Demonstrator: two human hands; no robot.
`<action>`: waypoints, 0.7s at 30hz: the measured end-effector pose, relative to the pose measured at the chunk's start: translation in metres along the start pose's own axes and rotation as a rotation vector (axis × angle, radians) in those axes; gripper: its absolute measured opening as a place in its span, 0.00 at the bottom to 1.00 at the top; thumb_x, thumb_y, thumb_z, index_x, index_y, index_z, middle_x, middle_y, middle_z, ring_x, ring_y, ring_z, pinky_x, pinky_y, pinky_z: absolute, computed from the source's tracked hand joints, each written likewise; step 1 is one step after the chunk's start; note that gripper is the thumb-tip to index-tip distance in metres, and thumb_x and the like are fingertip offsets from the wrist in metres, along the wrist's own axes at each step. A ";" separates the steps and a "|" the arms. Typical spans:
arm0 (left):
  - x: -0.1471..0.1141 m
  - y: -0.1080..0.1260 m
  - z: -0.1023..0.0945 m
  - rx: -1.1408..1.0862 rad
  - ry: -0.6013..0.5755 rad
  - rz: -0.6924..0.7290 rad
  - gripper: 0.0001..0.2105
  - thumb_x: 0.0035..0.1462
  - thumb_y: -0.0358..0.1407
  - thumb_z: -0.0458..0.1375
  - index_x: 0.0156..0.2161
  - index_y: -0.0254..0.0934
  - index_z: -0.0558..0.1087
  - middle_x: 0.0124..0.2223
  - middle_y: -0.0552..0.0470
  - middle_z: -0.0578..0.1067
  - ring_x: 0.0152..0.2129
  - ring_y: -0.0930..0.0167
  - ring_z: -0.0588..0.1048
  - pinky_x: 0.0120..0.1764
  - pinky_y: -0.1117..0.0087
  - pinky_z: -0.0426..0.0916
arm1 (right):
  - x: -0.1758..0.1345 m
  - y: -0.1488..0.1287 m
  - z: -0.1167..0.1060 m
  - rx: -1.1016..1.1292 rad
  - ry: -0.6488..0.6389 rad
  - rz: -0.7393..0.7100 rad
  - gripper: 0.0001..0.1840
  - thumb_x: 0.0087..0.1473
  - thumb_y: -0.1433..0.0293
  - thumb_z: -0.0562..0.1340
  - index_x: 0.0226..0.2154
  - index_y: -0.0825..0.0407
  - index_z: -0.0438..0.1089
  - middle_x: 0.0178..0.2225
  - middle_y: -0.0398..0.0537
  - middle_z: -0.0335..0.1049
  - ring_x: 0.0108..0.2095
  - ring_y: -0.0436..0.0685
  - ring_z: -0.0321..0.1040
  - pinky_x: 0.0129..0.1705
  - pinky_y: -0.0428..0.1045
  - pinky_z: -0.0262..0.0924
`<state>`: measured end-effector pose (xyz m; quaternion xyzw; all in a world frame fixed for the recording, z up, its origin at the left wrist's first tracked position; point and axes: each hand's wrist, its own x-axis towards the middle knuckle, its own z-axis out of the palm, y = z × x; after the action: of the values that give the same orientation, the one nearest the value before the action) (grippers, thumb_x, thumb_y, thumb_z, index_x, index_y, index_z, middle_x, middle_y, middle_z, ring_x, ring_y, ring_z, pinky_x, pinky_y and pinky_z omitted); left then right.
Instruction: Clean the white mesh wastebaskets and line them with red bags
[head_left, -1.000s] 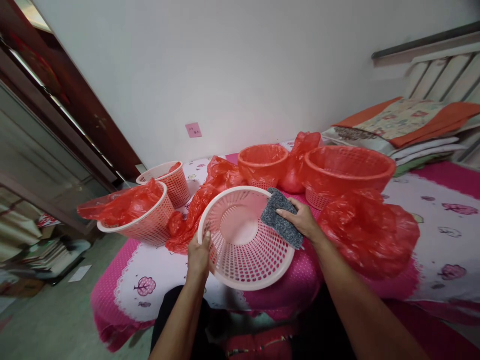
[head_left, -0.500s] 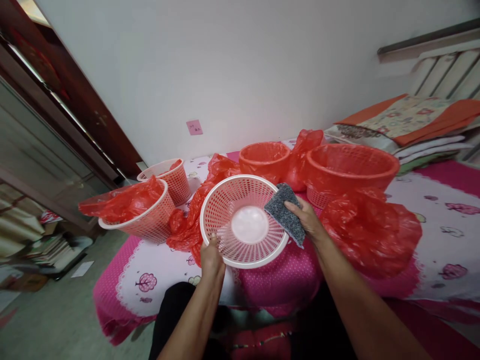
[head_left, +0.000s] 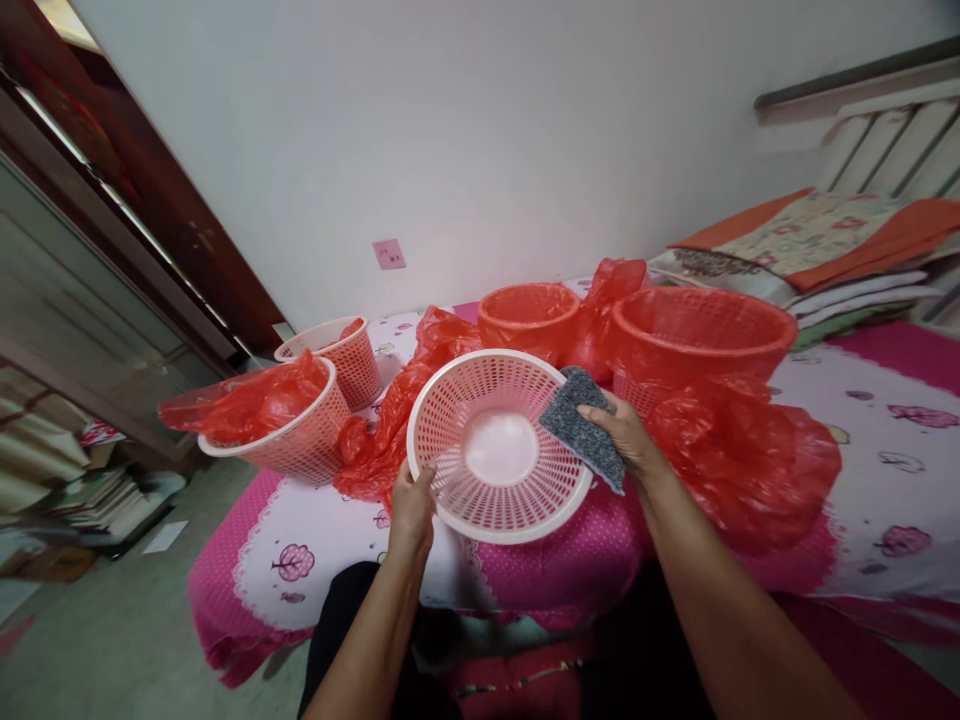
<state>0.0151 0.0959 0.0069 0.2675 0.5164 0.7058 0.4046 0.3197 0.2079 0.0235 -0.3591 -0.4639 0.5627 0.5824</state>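
A round, pale pink plastic basket [head_left: 501, 450] with a slotted wall is tilted toward me over the front of the bed. My left hand [head_left: 411, 510] is closed on its lower left rim, with the thumb on the inner side. In my right hand [head_left: 626, 430] a grey scouring cloth [head_left: 583, 420] is pinched, lying against the basket's right rim. The fingers beneath the cloth are hidden. Crumpled red plastic bags [head_left: 386, 430] lie just left of the basket.
Two pink baskets [head_left: 315, 440] holding red bags stand left. Behind are a small red-lined basket [head_left: 529, 310] and a larger one [head_left: 705, 325], with a loose red bag [head_left: 757, 470] in front. Folded bedding [head_left: 825, 240] lies at the right, by the wall [head_left: 480, 140].
The basket has shifted slightly right in my hands. My left hand has slid a little up and left along the rim, and my right hand with the cloth has moved slightly right.
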 end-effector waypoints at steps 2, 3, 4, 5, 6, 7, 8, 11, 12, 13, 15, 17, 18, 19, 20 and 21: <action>0.003 0.006 -0.001 -0.019 -0.001 -0.030 0.25 0.42 0.38 0.74 0.47 0.34 0.76 0.39 0.47 0.83 0.32 0.65 0.82 0.39 0.62 0.77 | 0.000 -0.001 -0.002 -0.002 -0.041 0.005 0.27 0.40 0.57 0.78 0.43 0.48 0.80 0.36 0.45 0.83 0.32 0.57 0.76 0.34 0.49 0.70; 0.003 0.008 0.000 -0.025 0.001 -0.057 0.24 0.42 0.37 0.73 0.46 0.34 0.76 0.38 0.47 0.83 0.30 0.66 0.81 0.36 0.64 0.77 | 0.000 -0.001 -0.002 -0.003 -0.058 0.004 0.27 0.40 0.57 0.78 0.43 0.48 0.80 0.37 0.45 0.83 0.32 0.58 0.77 0.34 0.49 0.70; 0.003 0.009 0.000 -0.026 0.007 -0.078 0.22 0.43 0.36 0.73 0.45 0.34 0.77 0.37 0.47 0.82 0.29 0.67 0.80 0.34 0.66 0.76 | 0.000 -0.001 -0.001 -0.002 -0.069 0.003 0.27 0.40 0.57 0.78 0.44 0.48 0.80 0.37 0.45 0.83 0.32 0.58 0.77 0.34 0.49 0.70; 0.002 0.009 0.001 -0.028 0.017 -0.093 0.21 0.44 0.36 0.73 0.45 0.33 0.77 0.36 0.48 0.82 0.28 0.68 0.80 0.33 0.67 0.76 | -0.001 0.000 0.000 0.002 -0.074 0.004 0.27 0.40 0.56 0.78 0.44 0.48 0.80 0.37 0.45 0.83 0.32 0.58 0.77 0.34 0.50 0.70; 0.000 0.009 0.002 -0.035 0.030 -0.100 0.19 0.46 0.36 0.72 0.45 0.34 0.77 0.37 0.48 0.82 0.27 0.69 0.79 0.33 0.68 0.75 | 0.000 0.001 0.001 0.007 -0.070 0.007 0.28 0.41 0.56 0.78 0.44 0.48 0.80 0.37 0.45 0.83 0.32 0.58 0.77 0.34 0.50 0.70; -0.002 0.008 0.004 -0.045 0.046 -0.097 0.18 0.48 0.36 0.72 0.45 0.34 0.78 0.38 0.48 0.82 0.28 0.70 0.79 0.33 0.68 0.75 | 0.000 0.002 0.003 0.011 -0.060 0.008 0.28 0.41 0.56 0.78 0.44 0.48 0.80 0.37 0.45 0.83 0.32 0.58 0.77 0.34 0.50 0.70; -0.005 0.006 0.005 -0.057 0.064 -0.086 0.18 0.49 0.37 0.72 0.46 0.35 0.77 0.39 0.48 0.82 0.29 0.71 0.79 0.34 0.68 0.75 | 0.000 0.003 0.005 0.013 -0.045 0.006 0.28 0.41 0.55 0.78 0.44 0.49 0.80 0.37 0.46 0.83 0.32 0.58 0.77 0.33 0.50 0.70; -0.011 0.001 0.010 -0.077 0.131 -0.060 0.19 0.51 0.40 0.72 0.47 0.35 0.77 0.40 0.49 0.81 0.30 0.71 0.80 0.37 0.67 0.76 | 0.002 0.008 0.010 0.024 0.013 -0.016 0.28 0.41 0.54 0.78 0.43 0.50 0.79 0.37 0.46 0.83 0.31 0.57 0.76 0.33 0.50 0.70; -0.012 -0.001 0.012 -0.080 0.153 -0.057 0.19 0.52 0.41 0.72 0.46 0.35 0.77 0.39 0.49 0.81 0.30 0.71 0.80 0.37 0.67 0.76 | 0.003 0.010 0.010 0.028 0.028 -0.024 0.27 0.42 0.54 0.78 0.42 0.50 0.78 0.36 0.46 0.83 0.31 0.57 0.76 0.33 0.50 0.69; -0.013 -0.002 0.014 -0.084 0.172 -0.054 0.18 0.53 0.41 0.72 0.46 0.35 0.77 0.38 0.50 0.81 0.30 0.70 0.80 0.37 0.67 0.76 | 0.003 0.011 0.011 0.031 0.039 -0.029 0.27 0.42 0.53 0.78 0.42 0.50 0.78 0.36 0.46 0.83 0.31 0.57 0.76 0.33 0.50 0.69; -0.014 -0.003 0.018 -0.091 0.199 -0.053 0.17 0.54 0.41 0.70 0.45 0.35 0.76 0.37 0.50 0.81 0.28 0.71 0.79 0.34 0.68 0.76 | 0.004 0.015 0.013 0.030 0.054 -0.034 0.27 0.43 0.53 0.78 0.42 0.50 0.78 0.35 0.45 0.82 0.31 0.56 0.75 0.33 0.49 0.69; -0.013 -0.005 0.023 -0.115 0.236 -0.056 0.14 0.56 0.40 0.69 0.44 0.35 0.76 0.36 0.50 0.80 0.26 0.71 0.79 0.32 0.69 0.75 | 0.004 0.018 0.015 0.022 0.062 -0.036 0.26 0.44 0.52 0.78 0.41 0.49 0.78 0.34 0.44 0.82 0.30 0.55 0.75 0.33 0.49 0.69; -0.012 -0.005 0.025 -0.134 0.261 -0.058 0.13 0.57 0.39 0.68 0.44 0.35 0.76 0.35 0.50 0.80 0.26 0.71 0.78 0.32 0.69 0.75 | 0.004 0.020 0.016 0.015 0.062 -0.036 0.27 0.44 0.52 0.77 0.41 0.49 0.78 0.34 0.44 0.81 0.30 0.56 0.75 0.33 0.49 0.69; -0.011 -0.007 0.026 -0.153 0.287 -0.060 0.12 0.58 0.38 0.67 0.44 0.34 0.77 0.35 0.50 0.80 0.25 0.71 0.78 0.32 0.68 0.75 | 0.004 0.021 0.018 0.006 0.060 -0.036 0.27 0.44 0.51 0.77 0.41 0.49 0.78 0.34 0.44 0.81 0.30 0.56 0.75 0.33 0.50 0.69; -0.009 -0.008 0.027 -0.170 0.310 -0.058 0.11 0.58 0.37 0.67 0.44 0.34 0.77 0.35 0.50 0.79 0.25 0.71 0.78 0.32 0.68 0.76 | 0.003 0.022 0.019 -0.005 0.055 -0.032 0.26 0.44 0.51 0.77 0.41 0.49 0.77 0.34 0.44 0.81 0.30 0.57 0.75 0.33 0.50 0.69; -0.008 -0.010 0.027 -0.183 0.326 -0.053 0.10 0.58 0.36 0.67 0.43 0.34 0.77 0.34 0.50 0.79 0.25 0.71 0.78 0.33 0.67 0.76 | 0.003 0.022 0.020 -0.018 0.048 -0.026 0.26 0.44 0.50 0.77 0.40 0.49 0.77 0.34 0.45 0.81 0.30 0.58 0.75 0.33 0.51 0.69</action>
<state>0.0443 0.1043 0.0061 0.0979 0.5159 0.7728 0.3565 0.2936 0.2115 0.0094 -0.3719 -0.4596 0.5419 0.5974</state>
